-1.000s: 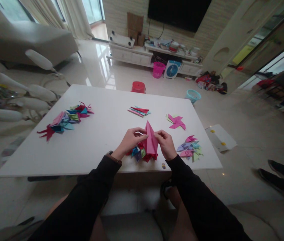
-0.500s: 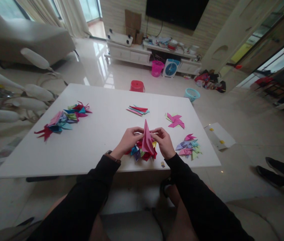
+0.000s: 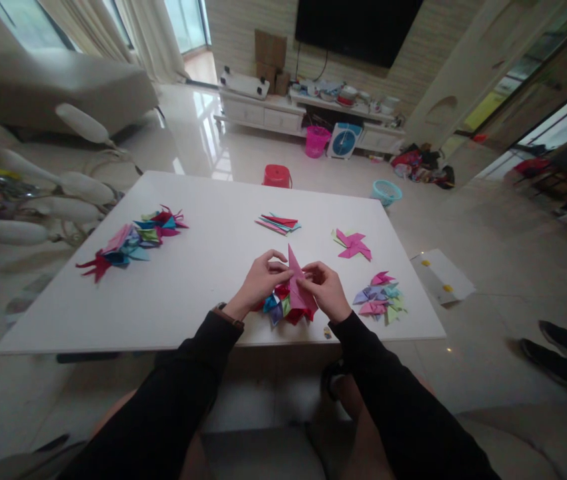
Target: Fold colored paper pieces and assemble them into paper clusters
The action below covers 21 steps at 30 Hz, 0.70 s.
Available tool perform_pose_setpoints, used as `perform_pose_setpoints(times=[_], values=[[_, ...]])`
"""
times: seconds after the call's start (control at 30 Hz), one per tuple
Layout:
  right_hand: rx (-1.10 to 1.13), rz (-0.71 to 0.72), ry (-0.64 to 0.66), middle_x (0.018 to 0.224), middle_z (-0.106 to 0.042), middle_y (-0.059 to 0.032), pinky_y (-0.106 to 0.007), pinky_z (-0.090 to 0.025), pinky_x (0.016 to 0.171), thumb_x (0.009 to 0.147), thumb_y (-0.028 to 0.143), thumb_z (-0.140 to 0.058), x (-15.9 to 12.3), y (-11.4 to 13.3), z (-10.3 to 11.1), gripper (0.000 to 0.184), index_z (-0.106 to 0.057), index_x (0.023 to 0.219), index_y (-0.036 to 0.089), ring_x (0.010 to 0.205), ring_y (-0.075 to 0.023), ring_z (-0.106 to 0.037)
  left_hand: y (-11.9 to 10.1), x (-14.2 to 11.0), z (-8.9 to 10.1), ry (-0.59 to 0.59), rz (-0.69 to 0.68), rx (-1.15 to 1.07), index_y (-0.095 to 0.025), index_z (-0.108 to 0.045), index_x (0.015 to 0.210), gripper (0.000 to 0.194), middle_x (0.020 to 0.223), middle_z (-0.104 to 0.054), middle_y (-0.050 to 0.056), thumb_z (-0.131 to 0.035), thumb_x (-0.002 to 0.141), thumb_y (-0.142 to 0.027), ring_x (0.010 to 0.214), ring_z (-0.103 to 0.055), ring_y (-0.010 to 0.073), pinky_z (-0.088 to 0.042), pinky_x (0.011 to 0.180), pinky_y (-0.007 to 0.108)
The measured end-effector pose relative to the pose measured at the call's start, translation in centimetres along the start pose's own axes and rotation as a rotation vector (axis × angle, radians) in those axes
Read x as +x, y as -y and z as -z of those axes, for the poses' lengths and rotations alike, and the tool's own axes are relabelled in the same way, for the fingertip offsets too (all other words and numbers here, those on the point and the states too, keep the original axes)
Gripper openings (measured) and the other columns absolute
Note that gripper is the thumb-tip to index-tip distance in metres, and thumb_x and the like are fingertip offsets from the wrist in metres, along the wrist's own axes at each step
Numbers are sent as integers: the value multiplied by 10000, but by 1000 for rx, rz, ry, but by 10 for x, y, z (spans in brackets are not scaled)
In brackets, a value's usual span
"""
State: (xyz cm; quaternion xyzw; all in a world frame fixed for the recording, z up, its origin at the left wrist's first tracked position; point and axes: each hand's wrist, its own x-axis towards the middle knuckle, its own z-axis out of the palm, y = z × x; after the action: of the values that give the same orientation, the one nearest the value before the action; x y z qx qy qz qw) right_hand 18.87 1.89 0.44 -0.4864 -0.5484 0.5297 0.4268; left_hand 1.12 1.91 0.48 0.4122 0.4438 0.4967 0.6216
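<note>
The left hand (image 3: 263, 279) and right hand (image 3: 328, 290) grip folded pink paper (image 3: 299, 299) with their fingers, above colorful folded pieces (image 3: 275, 311) near the white worktop's (image 3: 178, 300) front edge.

Dim, flat exposure. Daylight from window (image 3: 186, 23) upper left, glare streaks on glossy floor (image 3: 205, 123). Shadow under table (image 3: 188, 267). Wide-angle stretch toward edges; far left soft, black sleeves (image 3: 191, 360) nearly detail-free.
</note>
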Motion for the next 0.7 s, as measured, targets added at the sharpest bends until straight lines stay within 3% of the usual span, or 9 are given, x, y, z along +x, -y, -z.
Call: perform_pose_setpoints(times=[0.13,0.23,0.33,0.5,0.7], values=[[70,-89,68,684,-657,26,-290,-492,610,693,377,-825,-1,-1,2,364,-596,928,219,630,-158,-622,-1,5,6,-177,-63,-97,-179,-504,818,404,681,-670,-23,-848,627,-271,628,-656,122,-568,654,267],[115,-70,19,668,-629,53,-293,-507,607,669,378,-849,0,-3,3,403,-533,874,235,603,-158,-639,0,9,11,-314,-102,-159,-160,-542,781,370,732,-662,-15,-855,606,-254,686,-673,125,-596,711,295],[139,-9,-52,678,-597,70,-284,-518,632,677,357,-849,2,-6,3,402,-495,829,240,618,-147,-651,3,9,12,-345,-107,-155,-134,-639,817,306,815,-692,24,-842,616,-246,708,-691,139,-605,733,314],[178,87,-139,745,-634,73,-296,-542,653,726,338,-826,1,-5,-2,411,-522,995,272,630,-143,-663,2,5,9,-353,-93,-99,-116,-708,879,255,716,-700,38,-810,697,-262,680,-709,169,-601,737,331],[-67,141,-165,852,-728,-53,-360,-560,716,807,416,-769,-3,-8,-5,264,-707,958,208,760,-203,-690,-1,5,6,-384,-85,-156,-110,-702,933,223,787,-720,48,-785,755,-216,710,-712,152,-604,793,333]])
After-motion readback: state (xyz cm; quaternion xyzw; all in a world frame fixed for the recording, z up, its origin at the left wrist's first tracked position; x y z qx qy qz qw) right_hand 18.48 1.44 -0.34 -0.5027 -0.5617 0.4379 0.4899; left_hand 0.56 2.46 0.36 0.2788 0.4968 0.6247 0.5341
